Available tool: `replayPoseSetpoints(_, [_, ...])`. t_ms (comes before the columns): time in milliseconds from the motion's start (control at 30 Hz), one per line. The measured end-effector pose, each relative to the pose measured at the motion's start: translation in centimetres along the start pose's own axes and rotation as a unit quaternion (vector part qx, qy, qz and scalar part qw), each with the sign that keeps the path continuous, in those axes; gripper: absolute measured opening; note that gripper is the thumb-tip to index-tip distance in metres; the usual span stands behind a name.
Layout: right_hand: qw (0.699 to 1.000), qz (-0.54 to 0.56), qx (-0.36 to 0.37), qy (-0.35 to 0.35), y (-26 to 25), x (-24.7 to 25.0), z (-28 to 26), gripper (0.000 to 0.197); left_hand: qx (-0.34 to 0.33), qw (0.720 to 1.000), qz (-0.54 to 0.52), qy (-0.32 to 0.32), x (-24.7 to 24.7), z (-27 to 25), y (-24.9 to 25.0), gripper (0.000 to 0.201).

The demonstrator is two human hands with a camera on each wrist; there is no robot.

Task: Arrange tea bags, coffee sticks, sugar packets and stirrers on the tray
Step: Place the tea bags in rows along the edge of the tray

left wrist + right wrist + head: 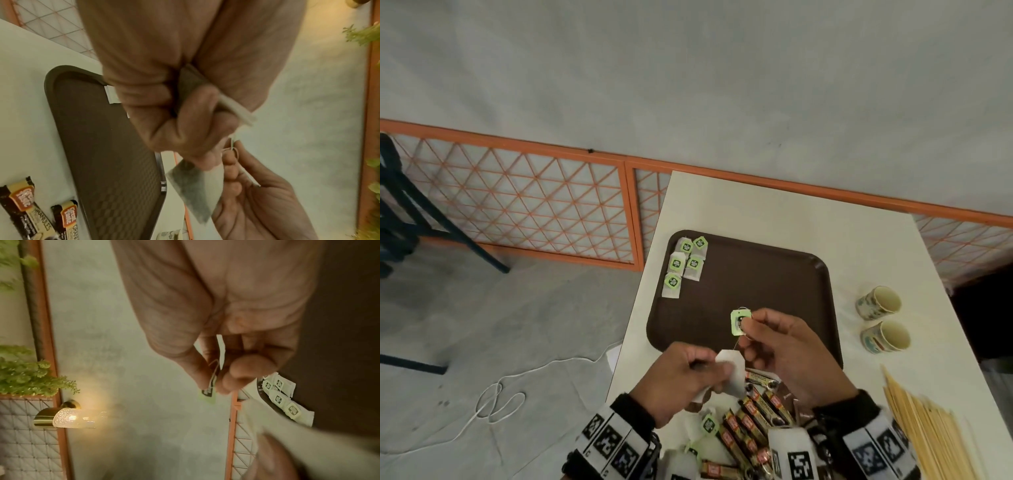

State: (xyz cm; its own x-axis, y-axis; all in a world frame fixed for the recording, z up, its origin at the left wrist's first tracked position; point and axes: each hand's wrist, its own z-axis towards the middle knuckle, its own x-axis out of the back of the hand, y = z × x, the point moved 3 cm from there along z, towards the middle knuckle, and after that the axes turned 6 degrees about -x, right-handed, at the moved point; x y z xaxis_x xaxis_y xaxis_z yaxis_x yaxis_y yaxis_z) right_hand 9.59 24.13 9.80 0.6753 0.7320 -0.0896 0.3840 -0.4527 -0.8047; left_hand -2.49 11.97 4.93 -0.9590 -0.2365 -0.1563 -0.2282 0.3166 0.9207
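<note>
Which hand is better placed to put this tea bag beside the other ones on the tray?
Probably the left hand: it grips the tea bag itself and is on the side of the tray's far-left group. The right hand pinches only the green tag.

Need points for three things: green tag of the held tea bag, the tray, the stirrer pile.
green tag [740,322], head view, on the tag's printed face left of the pinching fingers.
tray [774,281], head view, on bare tray floor.
stirrer pile [928,435], head view, on the middle of the wooden sticks.
</note>
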Motion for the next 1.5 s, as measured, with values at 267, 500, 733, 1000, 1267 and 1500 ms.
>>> replayPoseSetpoints(267, [0.998, 0.057, -0.013, -0.002, 1.3, 2.2, -1.4, 0.015, 0.054, 0.998, 0.02, -0.031, -1.8, -2.3, 0.3, 0.03])
replayPoseSetpoints(500, [0.999, -0.033, -0.01, -0.039, 1.3, 3.1, -2.1, 0.026, 0.064, 0.996, 0.064, -0.011, -1.6, -3.1, 0.7, 0.033])
replayPoseSetpoints(733, [0.982, -0.145, 0.027, -0.119, 0.7, 2.0, -2.3, 0.014, 0.064, 0.995, 0.073, 0.004, -1.4, -2.8, 1.0, 0.033])
replayPoseSetpoints(1000, [0.953, -0.272, 0.075, -0.113, 1.3, -1.1, -0.3, 0.016, 0.07, 0.997, 0.021, -0.021, 0.4, -2.3, 0.3, 0.033])
replayPoseSetpoints(1267, [0.982, -0.188, 0.016, -0.012, 2.1, -1.9, 2.3, 0.015, 0.042, 0.995, -0.053, 0.074, 4.2, -1.0, -1.0, 0.036])
replayPoseSetpoints(1500, [0.985, -0.169, -0.022, 0.022, 4.3, -5.0, 6.1, 0.013, 0.068, 0.983, -0.118, 0.123, 6.3, 1.0, -1.7, 0.034])
